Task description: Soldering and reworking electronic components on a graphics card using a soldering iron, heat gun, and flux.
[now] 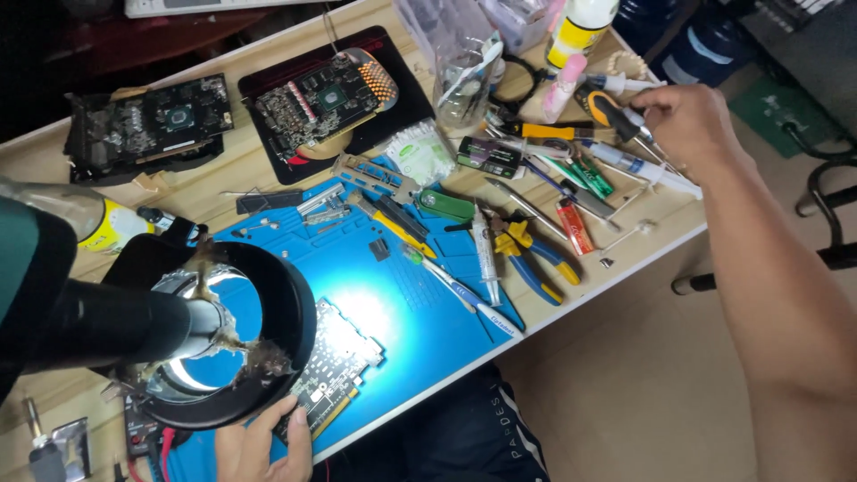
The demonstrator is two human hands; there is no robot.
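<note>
the person's right hand [683, 120] is stretched out to the far right of the wooden table [214, 178], its fingers curled down among a heap of tools; they close around the orange-and-black screwdriver [616, 116] lying there, though how firmly they pinch it cannot be told from this angle. just beside that hand lie a white syringe tube [647, 168], green-handled tools [589, 177] and an orange lighter [574, 226]. the left hand [263, 446] sits at the near edge, fingers spread and resting on the lower corner of a circuit board [337, 366], pressing it rather than gripping it. the board lies on a blue work mat [420, 303], partly under a round black ring lamp [228, 335] whose dark arm crosses the left of the view. on the mat, well apart from both hands, are blue-and-yellow pliers [531, 254], a clear syringe [485, 254] and a yellow-handled knife [397, 228]. further back, two graphics cards [147, 125] rest on the table, one of them on a black pad [402, 98]. a white-and-yellow bottle [580, 31] stands at the far edge.
</note>
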